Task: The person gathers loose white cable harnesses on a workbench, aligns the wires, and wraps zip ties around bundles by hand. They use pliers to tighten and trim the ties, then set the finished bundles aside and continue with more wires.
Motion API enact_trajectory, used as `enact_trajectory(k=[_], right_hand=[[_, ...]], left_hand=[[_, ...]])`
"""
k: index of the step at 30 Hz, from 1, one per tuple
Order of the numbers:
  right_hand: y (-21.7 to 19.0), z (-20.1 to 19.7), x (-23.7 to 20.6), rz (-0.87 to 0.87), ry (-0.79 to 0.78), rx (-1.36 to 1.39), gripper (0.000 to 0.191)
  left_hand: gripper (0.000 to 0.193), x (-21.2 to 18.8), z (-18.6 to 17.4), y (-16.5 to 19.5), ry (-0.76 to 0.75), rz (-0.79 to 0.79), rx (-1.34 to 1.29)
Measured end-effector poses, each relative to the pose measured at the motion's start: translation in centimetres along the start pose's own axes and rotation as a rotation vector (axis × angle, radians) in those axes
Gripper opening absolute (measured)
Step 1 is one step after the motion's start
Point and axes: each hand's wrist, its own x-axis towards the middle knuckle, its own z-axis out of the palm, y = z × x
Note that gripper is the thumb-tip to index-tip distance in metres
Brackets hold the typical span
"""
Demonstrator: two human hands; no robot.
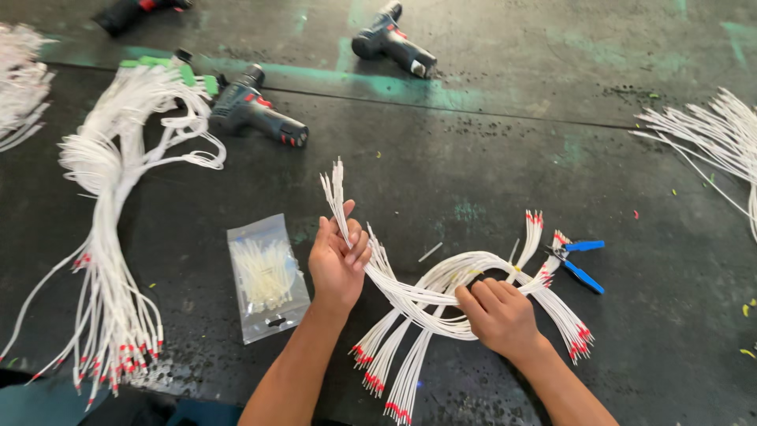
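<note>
Three cordless drills, one bag of cable ties, one blue-handled pliers, five white wire bundles.

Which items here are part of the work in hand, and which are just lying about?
In hand: white wire bundle, gripped by left hand and right hand.

Lying about: blue-handled pliers, bag of cable ties, two cordless drivers, other wire bundles.

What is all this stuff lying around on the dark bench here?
wire bundle in hand: one, white with red tips, centre
large wire bundle: one, white, green tie, left
loose wires: one pile, white, right edge
more wires: one pile, white, far left
cordless drills: three, dark with red, top
bag of cable ties: one, clear, beside left hand
pliers: one, blue handles, right
left hand: grips wires
right hand: presses bundle
</note>
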Motion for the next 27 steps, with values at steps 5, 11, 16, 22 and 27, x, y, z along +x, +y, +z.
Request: enact_trajectory(k=[5, 11, 16, 22, 27], right_hand=[[-0.3, -1.0, 2.3, 0.042, -0.023, -0.060, 0.046], [-0.7, -2.3, 1.2, 0.337, 0.086, 0.409, 0.051], [-0.2, -1.5, -2.2, 0.650, 0.172, 1.395, 0.060], [0.3, -3.2, -3.2, 0.647, 0.275, 1.543, 0.079], [0.4, -4.8, -2.5, 0.654, 0.360, 1.495, 0.061]], left_hand=[[0.039, -1.5, -1.2, -0.5, -0.230, 0.221, 0.138], [0.024, -4.7, 1.2, -4.0, -0.474, 0.580, 0.980], [0.015, -6.6, 4.3, -5.4, -0.647, 0.366, 1.218], [0.010, -7.3, 6.7, -6.6, -0.757, 0.338, 1.386], [0.009, -7.4, 7.5, -6.9, -0.831, 0.334, 1.429]])
